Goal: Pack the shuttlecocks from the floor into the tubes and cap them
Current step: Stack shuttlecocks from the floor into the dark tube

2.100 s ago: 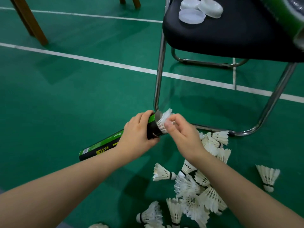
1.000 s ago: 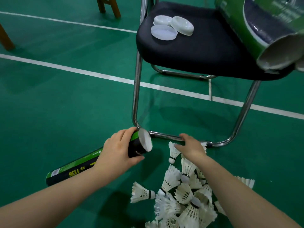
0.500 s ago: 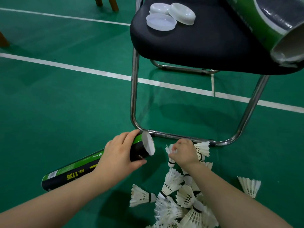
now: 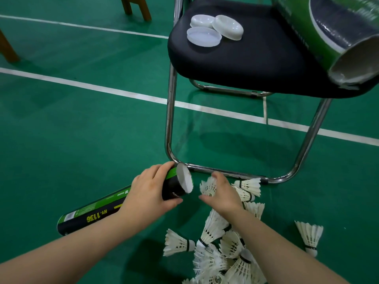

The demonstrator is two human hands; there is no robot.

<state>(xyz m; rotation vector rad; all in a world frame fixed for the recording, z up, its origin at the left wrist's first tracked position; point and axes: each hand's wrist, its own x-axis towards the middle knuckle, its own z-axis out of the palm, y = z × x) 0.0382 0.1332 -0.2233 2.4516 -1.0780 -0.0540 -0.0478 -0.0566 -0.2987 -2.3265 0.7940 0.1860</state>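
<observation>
My left hand (image 4: 150, 191) grips a long green-and-black tube (image 4: 96, 214) near its open mouth, which faces right. My right hand (image 4: 220, 196) is closed on one white shuttlecock (image 4: 208, 186), feathers toward the tube mouth, a short gap away. Several white shuttlecocks (image 4: 221, 249) lie heaped on the green floor under my right forearm; one more shuttlecock (image 4: 309, 236) lies apart at the right. Three white caps (image 4: 213, 30) rest on the black chair seat (image 4: 246, 58). A second green tube (image 4: 332, 31) lies on the seat at top right, open end toward me.
The chair's chrome legs (image 4: 170, 119) and floor rail (image 4: 229, 173) stand just behind my hands. White court lines (image 4: 82, 84) cross the green floor. Wooden furniture legs (image 4: 136, 7) show at the top left.
My right hand has lifted a shuttlecock out of the pile and brought it left toward the tube mouth. The left hand and tube have held nearly still.
</observation>
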